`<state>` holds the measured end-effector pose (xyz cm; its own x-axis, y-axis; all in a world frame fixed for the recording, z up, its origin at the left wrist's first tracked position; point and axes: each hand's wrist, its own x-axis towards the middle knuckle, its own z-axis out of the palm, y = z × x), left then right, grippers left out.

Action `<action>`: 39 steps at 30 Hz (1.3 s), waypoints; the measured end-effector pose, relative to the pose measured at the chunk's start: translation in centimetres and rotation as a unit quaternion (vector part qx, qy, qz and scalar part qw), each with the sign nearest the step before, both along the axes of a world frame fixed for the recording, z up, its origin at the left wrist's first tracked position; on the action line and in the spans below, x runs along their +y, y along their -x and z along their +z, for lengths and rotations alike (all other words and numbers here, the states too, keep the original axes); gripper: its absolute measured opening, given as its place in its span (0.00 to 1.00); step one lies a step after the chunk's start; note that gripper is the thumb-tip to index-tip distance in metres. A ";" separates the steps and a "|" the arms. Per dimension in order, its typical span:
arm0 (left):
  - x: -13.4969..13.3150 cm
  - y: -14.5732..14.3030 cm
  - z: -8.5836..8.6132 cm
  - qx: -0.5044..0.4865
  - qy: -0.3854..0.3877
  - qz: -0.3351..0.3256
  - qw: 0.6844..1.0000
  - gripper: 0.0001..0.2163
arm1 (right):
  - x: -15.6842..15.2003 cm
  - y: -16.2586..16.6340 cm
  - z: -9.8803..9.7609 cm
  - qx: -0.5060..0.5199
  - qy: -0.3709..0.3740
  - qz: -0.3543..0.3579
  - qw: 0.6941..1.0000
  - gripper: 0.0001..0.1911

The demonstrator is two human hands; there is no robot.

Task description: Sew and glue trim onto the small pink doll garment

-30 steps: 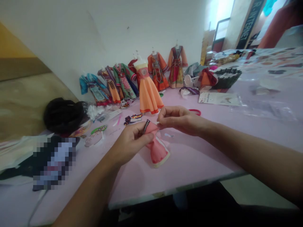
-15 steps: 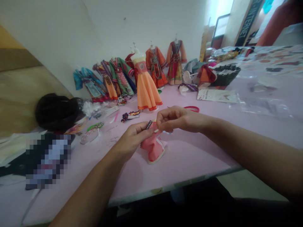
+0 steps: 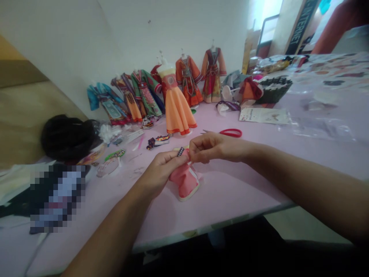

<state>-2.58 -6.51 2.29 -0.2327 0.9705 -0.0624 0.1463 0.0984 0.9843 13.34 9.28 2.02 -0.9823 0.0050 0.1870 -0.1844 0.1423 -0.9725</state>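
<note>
A small pink doll garment [image 3: 186, 182] with a pale edging hangs from my left hand [image 3: 161, 168], whose thumb and fingers are closed on its upper part. A dark dotted trim strip [image 3: 180, 151] shows just above the left thumb. My right hand [image 3: 208, 147] is pinched at the garment's right upper edge, by a narrow white strip; whether it grips the cloth, the strip or something finer such as a needle is too small to tell. Red-handled scissors [image 3: 230, 132] lie on the table just behind the right hand.
An orange doll dress on a stand [image 3: 178, 102] rises behind my hands, with several dressed doll forms along the wall. Fabric scraps [image 3: 157, 141] and a black bundle [image 3: 69, 136] lie left. A card [image 3: 263, 115], plastic bags and a dark basket [image 3: 273, 90] are right.
The view has shifted slightly. My right hand has moved down a little, closer to the garment's edge, and more of the scissors shows. My left hand keeps its hold on the garment.
</note>
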 end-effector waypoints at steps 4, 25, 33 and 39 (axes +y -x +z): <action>-0.1 -0.2 0.2 0.019 -0.004 -0.004 1.000 0.18 | 0.1 0.0 0.0 -0.005 -0.016 0.005 1.000 0.09; -0.4 -0.4 0.8 0.053 0.004 -0.005 0.999 0.16 | -0.1 0.0 0.0 -0.013 -0.017 -0.011 1.000 0.05; -0.3 -0.4 1.1 0.103 -0.028 0.035 0.994 0.13 | -0.3 0.2 0.0 0.008 0.007 -0.050 0.999 0.09; -0.3 -0.5 1.1 0.112 -0.037 0.060 0.991 0.13 | -0.5 0.1 0.3 0.009 0.012 -0.060 0.998 0.08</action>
